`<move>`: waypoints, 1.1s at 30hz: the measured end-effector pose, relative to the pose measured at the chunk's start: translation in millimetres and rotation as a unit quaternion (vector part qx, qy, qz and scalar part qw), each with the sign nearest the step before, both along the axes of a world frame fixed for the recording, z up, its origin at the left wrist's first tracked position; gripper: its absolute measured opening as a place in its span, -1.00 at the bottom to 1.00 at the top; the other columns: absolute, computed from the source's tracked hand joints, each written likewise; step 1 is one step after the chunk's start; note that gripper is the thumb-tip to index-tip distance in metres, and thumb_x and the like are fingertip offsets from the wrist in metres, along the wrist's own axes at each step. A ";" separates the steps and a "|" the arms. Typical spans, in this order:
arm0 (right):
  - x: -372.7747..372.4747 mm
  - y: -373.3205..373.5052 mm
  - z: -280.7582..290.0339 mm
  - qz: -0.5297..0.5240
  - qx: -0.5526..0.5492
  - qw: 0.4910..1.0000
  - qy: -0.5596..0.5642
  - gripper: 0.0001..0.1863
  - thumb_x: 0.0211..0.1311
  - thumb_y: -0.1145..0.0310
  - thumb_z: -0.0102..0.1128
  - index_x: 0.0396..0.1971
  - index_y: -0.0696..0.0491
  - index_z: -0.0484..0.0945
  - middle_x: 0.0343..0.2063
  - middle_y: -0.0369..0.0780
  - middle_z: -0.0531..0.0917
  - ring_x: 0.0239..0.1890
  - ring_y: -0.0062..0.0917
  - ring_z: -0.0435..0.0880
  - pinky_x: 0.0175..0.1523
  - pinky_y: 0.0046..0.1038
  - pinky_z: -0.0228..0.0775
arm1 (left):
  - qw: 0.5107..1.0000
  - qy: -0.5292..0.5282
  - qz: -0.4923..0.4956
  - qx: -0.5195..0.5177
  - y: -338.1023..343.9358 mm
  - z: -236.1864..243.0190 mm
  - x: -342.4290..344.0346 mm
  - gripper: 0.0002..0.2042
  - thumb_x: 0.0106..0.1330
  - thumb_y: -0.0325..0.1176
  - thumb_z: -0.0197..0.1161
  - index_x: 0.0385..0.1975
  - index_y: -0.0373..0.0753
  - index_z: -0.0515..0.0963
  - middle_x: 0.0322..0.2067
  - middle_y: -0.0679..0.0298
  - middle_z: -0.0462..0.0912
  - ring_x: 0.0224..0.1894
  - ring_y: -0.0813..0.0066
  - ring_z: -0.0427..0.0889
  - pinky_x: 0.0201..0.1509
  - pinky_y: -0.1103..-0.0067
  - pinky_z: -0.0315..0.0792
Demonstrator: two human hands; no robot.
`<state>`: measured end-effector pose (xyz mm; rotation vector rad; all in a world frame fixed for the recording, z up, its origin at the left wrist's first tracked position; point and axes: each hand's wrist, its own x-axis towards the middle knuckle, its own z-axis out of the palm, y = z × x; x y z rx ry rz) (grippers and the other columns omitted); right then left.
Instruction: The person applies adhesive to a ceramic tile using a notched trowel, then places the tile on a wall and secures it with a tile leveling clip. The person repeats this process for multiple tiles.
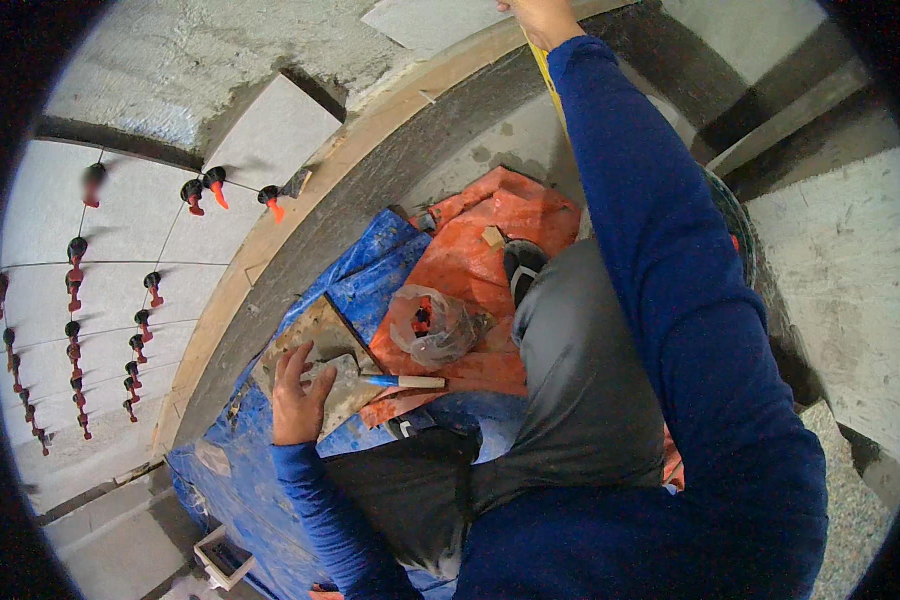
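My left hand [298, 398] hovers palm down with its fingers apart and nothing in them. It is beside a trowel whose blue and wooden handle [410, 381] points right; mortar covers the blade area. Beneath lies a mortar-stained board [322, 335]. My right arm reaches far forward, and my right hand [545, 18] is at the top edge, partly cut off. Its fingers are closed on a yellow tape measure blade [548, 78], which runs down beside my sleeve. A clear plastic bag [432, 325] with red and black pieces rests near my knee.
White wall tiles [100, 200] at left carry several black and red levelling clips [75, 250]. A curved wooden strip [225, 290] borders them. Orange [500, 210] and blue sheeting [365, 265] cover the floor. A small white container [223, 557] stands lower left.
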<state>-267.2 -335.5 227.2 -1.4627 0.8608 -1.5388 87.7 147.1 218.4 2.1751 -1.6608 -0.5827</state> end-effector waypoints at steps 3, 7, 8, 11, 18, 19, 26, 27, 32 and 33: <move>3.0 -3.0 -0.2 -0.001 -0.001 1.000 -0.001 -0.78 0.19 0.45 0.43 -0.20 0.13 0.61 -0.39 -0.37 0.61 -0.39 -0.68 0.53 -0.30 -0.58 0.39 | 1.000 0.017 0.016 0.012 -0.6 -0.1 -0.7 -0.49 0.27 -0.32 0.41 0.23 -0.24 0.50 0.18 0.05 0.51 0.05 0.18 0.64 0.00 0.37 0.58; 1.9 -4.6 -5.0 0.004 -0.011 1.000 -0.004 -0.80 0.21 0.45 0.41 -0.21 0.11 0.61 -0.40 -0.38 0.60 -0.41 -0.68 0.52 -0.32 -0.58 0.36 | 0.999 0.042 0.030 0.017 0.6 -0.1 -1.3 -0.49 0.28 -0.32 0.41 0.24 -0.24 0.50 0.18 0.07 0.50 0.05 0.20 0.64 -0.03 0.40 0.59; 0.7 -4.4 -6.6 0.014 -0.016 1.000 -0.005 -0.81 0.22 0.44 0.40 -0.21 0.11 0.60 -0.41 -0.39 0.60 -0.41 -0.68 0.51 -0.33 -0.58 0.35 | 0.999 0.027 0.020 0.011 1.4 0.0 -1.3 -0.49 0.28 -0.32 0.40 0.24 -0.24 0.50 0.18 0.07 0.50 0.05 0.20 0.64 -0.02 0.39 0.58; -3.6 -1.9 -13.2 0.032 0.000 0.999 -0.028 -0.85 0.24 0.45 0.38 -0.24 0.07 0.59 -0.43 -0.41 0.57 -0.42 -0.70 0.48 -0.33 -0.60 0.30 | 1.000 0.017 0.018 0.015 3.1 0.2 0.0 -0.49 0.28 -0.31 0.40 0.23 -0.25 0.50 0.18 0.07 0.50 0.04 0.19 0.64 -0.01 0.38 0.58; -2.8 0.1 -16.8 0.021 0.008 0.998 -0.063 -0.85 0.23 0.45 0.38 -0.24 0.03 0.59 -0.42 -0.43 0.57 -0.40 -0.73 0.46 -0.32 -0.64 0.28 | 1.000 0.017 0.000 -0.010 2.2 -0.7 3.5 -0.49 0.28 -0.28 0.40 0.23 -0.25 0.51 0.19 0.02 0.50 0.01 0.16 0.65 0.03 0.34 0.57; -2.6 0.7 -15.7 0.014 0.017 0.998 -0.060 -0.85 0.23 0.45 0.38 -0.24 0.03 0.59 -0.42 -0.43 0.57 -0.40 -0.73 0.46 -0.32 -0.64 0.28 | 1.000 0.023 -0.005 -0.016 2.1 -0.6 3.7 -0.48 0.27 -0.28 0.40 0.23 -0.25 0.51 0.18 0.01 0.50 0.01 0.15 0.65 0.03 0.33 0.56; 1.3 0.4 -4.0 0.044 -0.015 0.999 -0.028 -0.85 0.22 0.44 0.40 -0.25 0.01 0.60 -0.43 -0.44 0.56 -0.42 -0.74 0.47 -0.35 -0.63 0.30 | 1.000 0.015 0.004 -0.006 1.8 -1.0 2.2 -0.48 0.27 -0.28 0.41 0.23 -0.25 0.51 0.18 0.01 0.51 0.01 0.16 0.66 0.03 0.32 0.56; 2.5 -0.6 -2.9 0.051 -0.016 0.998 -0.032 -0.85 0.22 0.45 0.40 -0.26 0.01 0.60 -0.43 -0.44 0.56 -0.42 -0.74 0.47 -0.35 -0.62 0.30 | 1.000 0.015 0.002 -0.008 1.5 -1.1 1.8 -0.48 0.27 -0.28 0.41 0.23 -0.25 0.51 0.18 0.02 0.51 0.01 0.16 0.66 0.03 0.31 0.56; 8.2 -5.0 -1.6 0.042 -0.019 0.998 -0.033 -0.85 0.19 0.52 0.41 -0.28 0.03 0.61 -0.43 -0.44 0.56 -0.41 -0.74 0.49 -0.34 -0.61 0.34 | 0.999 0.026 0.017 0.008 1.0 0.1 0.2 -0.48 0.27 -0.28 0.41 0.23 -0.23 0.50 0.18 0.03 0.50 0.02 0.17 0.66 0.00 0.32 0.57; 8.8 -5.1 -1.8 0.040 -0.014 0.998 -0.038 -0.84 0.19 0.53 0.41 -0.28 0.03 0.61 -0.43 -0.44 0.56 -0.41 -0.74 0.49 -0.33 -0.60 0.35 | 1.000 0.021 0.017 0.015 0.9 0.7 0.3 -0.48 0.27 -0.28 0.41 0.23 -0.23 0.50 0.18 0.04 0.50 0.02 0.17 0.66 0.00 0.33 0.57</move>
